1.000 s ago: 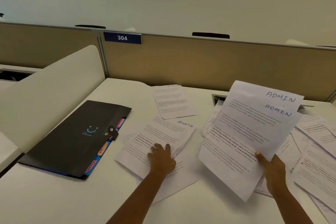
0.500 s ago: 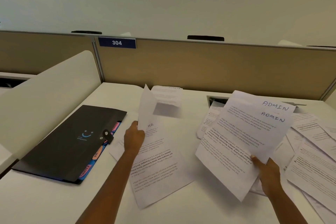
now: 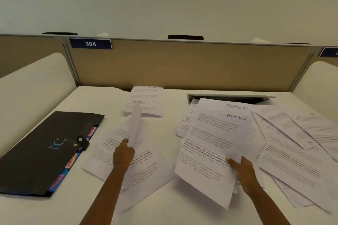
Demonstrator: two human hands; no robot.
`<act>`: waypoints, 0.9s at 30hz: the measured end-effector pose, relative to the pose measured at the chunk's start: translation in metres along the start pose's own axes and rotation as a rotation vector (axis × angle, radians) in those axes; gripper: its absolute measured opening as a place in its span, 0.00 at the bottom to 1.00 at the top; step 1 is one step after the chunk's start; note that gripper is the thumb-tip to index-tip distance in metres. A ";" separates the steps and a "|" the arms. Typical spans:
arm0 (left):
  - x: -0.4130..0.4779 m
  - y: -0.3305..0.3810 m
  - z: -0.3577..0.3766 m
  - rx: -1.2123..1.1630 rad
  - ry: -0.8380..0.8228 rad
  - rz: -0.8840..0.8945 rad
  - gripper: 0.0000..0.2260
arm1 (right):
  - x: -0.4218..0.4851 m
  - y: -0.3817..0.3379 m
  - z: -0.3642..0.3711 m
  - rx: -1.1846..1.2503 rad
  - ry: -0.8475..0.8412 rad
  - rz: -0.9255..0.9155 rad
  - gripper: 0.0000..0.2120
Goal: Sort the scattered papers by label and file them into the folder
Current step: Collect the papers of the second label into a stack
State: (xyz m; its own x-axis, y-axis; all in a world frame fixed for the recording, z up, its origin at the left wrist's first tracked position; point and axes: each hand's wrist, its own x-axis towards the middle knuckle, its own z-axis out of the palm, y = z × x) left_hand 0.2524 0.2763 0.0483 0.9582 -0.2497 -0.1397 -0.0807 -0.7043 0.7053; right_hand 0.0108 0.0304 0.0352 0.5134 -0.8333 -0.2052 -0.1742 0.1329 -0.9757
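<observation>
L hand [image 3: 123,153] pinches a single sheet [image 3: 135,124] at its lower edge, fingers curled round it; sheet stands nearly edge-on to camera, lifted off the desk [image 3: 45,212], just right of the folder [image 3: 45,151]. Label on it not readable.

R hand [image 3: 241,170] grips ADMIN sheets [image 3: 214,142], thumb on top near bottom right corner, fingers under. Two "ADMIN" headings show, one above the other, so at least 2 pp overlapped. Held tilted, well right of folder.

Folder: black, closed w/ snap strap, flat on desk at left. Coloured tabs (pink, orange, blue) poke out along its right edge.

Loose printed pages [image 3: 139,166] lie flat under L forearm, just right of folder. Small neat stack [image 3: 146,102] further back from folder, near the tan partition [image 3: 182,65]. Big scattered pile [image 3: 296,148] far right of folder, overlapping, beyond R hand.

Partition carries plate "304" [image 3: 90,43], behind and above folder.
</observation>
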 end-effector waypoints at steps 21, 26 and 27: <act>-0.052 0.083 0.118 -0.717 -0.454 0.001 0.10 | 0.018 0.002 -0.043 -0.382 -0.230 -0.005 0.14; -0.039 0.077 0.121 -0.787 -0.359 -0.077 0.11 | 0.042 0.027 -0.082 -0.982 0.246 -0.369 0.32; -0.036 0.075 0.121 -0.807 -0.349 -0.099 0.12 | 0.045 0.027 -0.088 -1.062 0.234 -0.295 0.31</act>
State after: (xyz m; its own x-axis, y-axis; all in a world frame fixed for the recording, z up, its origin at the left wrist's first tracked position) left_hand 0.1787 0.1518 0.0223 0.8014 -0.4939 -0.3372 0.3429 -0.0825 0.9357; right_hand -0.0444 -0.0504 0.0060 0.5022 -0.8515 0.1507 -0.7564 -0.5170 -0.4008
